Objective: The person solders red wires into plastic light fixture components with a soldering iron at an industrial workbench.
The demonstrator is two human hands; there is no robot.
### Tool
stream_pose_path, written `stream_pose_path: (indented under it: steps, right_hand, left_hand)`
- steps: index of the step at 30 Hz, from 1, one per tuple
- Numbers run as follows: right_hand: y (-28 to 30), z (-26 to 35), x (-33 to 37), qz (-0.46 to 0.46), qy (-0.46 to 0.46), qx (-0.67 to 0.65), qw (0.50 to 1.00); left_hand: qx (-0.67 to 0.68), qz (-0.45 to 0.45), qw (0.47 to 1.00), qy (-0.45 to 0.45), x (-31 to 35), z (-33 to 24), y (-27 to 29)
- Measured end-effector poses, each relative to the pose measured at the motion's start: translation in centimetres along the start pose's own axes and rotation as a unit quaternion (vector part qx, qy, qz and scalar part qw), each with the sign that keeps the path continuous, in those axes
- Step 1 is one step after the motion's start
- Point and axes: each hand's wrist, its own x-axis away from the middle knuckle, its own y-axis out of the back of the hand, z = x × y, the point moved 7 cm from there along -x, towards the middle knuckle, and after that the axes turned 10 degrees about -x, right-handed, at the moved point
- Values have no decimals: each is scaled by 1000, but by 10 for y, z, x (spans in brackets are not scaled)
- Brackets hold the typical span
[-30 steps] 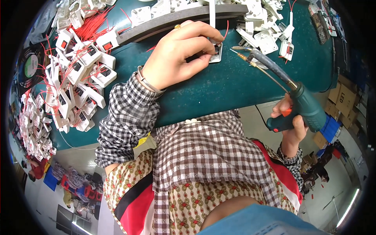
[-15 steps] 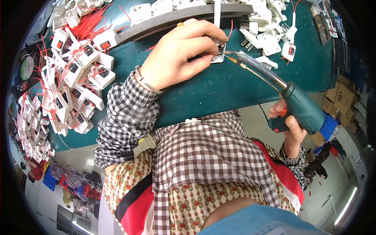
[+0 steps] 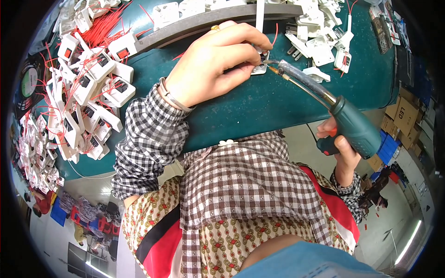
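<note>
My left hand [image 3: 218,62] is closed on a white plastic housing [image 3: 259,69] at the middle of the table, beside the dark bar. Its fingers cover much of the part; a dark piece shows inside and a red wire [image 3: 276,33] rises near it. In my right hand [image 3: 345,155] is a green gun-shaped soldering iron [image 3: 356,127], fingers wrapped round its dark handle. The iron's thin tip reaches to the housing, right beside my left fingertips. Whether the tip touches the part inside, I cannot tell.
A heap of white housings with red wires [image 3: 88,92] covers the table's left side. Behind it lies a bundle of red wires [image 3: 105,28]. A curved dark bar [image 3: 199,24] crosses the back. More white plastic parts [image 3: 320,48] lie at the back right, with cardboard boxes [image 3: 404,113] beyond the table.
Little differs. The soldering iron and my right hand have shifted very slightly left; my left hand keeps its hold on the housing.
</note>
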Motion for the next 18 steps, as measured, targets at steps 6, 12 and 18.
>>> stream_pose_path:
  steps: [6, 12, 18]
  right_hand:
    - [-1, -1, 0, 3, -4, 7, 1000]
    - [4, 1, 3, -11, 15, -10, 1000]
    - [1, 1, -1, -5, 28, -10, 1000]
  left_hand:
    - [-3, 0, 1000, 2, 0, -1, 1]
    - [-7, -5, 1000, -3, 0, -2, 2]
    - [-8, -1, 1000, -2, 0, -1, 1]
